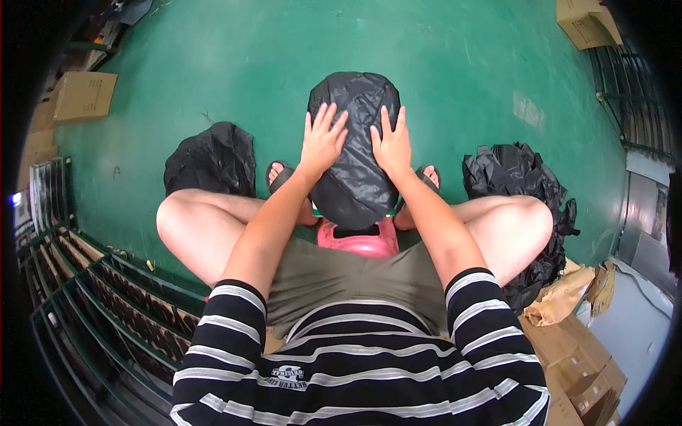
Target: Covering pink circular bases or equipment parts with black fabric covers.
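Between my knees stands a rounded, oblong thing wrapped in black plastic (355,174); what lies under the wrap is hidden. My left hand (325,142) rests on its left side with the fingers spread. On the right side, my right hand (391,145) lies against the plastic, fingers stretched out. Both palms press on the cover without gripping it. Below its near end a pink plastic piece (359,245) shows, close to my shorts.
A black plastic bundle (212,160) lies on the green floor (234,64) at left. Crumpled black plastic (515,170) is heaped at right, above cardboard boxes (575,355). Green metal racks (106,291) line the left side. Cartons (87,96) stand far left and far right.
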Demonstrator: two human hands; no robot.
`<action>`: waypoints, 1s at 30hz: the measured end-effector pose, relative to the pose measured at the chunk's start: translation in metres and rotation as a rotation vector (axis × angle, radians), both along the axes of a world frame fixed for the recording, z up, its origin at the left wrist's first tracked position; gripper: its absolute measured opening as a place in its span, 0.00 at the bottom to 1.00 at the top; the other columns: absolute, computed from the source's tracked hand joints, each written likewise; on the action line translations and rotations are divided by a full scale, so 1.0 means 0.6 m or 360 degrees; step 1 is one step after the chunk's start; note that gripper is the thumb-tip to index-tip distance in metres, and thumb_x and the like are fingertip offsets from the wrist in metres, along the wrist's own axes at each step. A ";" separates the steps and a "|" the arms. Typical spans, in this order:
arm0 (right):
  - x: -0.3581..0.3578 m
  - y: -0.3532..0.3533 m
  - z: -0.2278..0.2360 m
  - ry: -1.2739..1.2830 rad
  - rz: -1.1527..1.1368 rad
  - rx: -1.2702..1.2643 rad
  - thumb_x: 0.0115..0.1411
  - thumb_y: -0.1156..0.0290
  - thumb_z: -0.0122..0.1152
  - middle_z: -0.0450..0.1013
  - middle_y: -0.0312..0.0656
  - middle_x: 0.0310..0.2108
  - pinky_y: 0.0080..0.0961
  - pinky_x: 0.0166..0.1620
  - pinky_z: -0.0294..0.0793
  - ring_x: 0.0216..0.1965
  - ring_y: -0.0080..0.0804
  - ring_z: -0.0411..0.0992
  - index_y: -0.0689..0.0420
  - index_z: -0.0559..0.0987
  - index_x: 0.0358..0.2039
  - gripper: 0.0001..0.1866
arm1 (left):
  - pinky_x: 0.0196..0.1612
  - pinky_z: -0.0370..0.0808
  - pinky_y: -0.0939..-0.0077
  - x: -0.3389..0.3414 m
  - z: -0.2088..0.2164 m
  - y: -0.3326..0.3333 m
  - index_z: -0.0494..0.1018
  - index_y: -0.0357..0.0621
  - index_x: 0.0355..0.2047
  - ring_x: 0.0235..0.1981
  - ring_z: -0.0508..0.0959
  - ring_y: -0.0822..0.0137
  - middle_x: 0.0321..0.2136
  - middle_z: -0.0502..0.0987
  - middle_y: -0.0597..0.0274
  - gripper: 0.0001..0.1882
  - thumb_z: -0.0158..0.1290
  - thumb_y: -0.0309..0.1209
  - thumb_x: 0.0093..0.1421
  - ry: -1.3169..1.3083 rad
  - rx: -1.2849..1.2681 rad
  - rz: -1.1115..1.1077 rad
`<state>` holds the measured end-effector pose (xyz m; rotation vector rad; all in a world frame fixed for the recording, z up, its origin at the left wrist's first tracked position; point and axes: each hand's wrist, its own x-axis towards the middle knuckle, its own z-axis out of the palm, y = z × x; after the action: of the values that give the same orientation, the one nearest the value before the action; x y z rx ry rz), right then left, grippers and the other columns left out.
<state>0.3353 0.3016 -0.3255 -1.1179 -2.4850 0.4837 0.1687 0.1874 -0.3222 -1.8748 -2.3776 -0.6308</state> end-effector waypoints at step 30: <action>0.153 -0.115 0.324 -0.0716 0.1143 -0.1071 0.61 0.54 0.58 0.75 0.53 0.45 0.40 0.49 0.75 0.46 0.49 0.75 0.58 0.74 0.53 0.26 | 0.39 0.79 0.59 0.183 0.053 -0.187 0.65 0.43 0.46 0.44 0.72 0.49 0.42 0.67 0.51 0.23 0.58 0.30 0.50 -0.0174 -0.0894 -0.0643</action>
<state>0.4270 0.2328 -0.1313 -0.4937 -3.2101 1.4954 0.2784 0.0750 -0.2904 -2.6464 -2.4339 -0.0640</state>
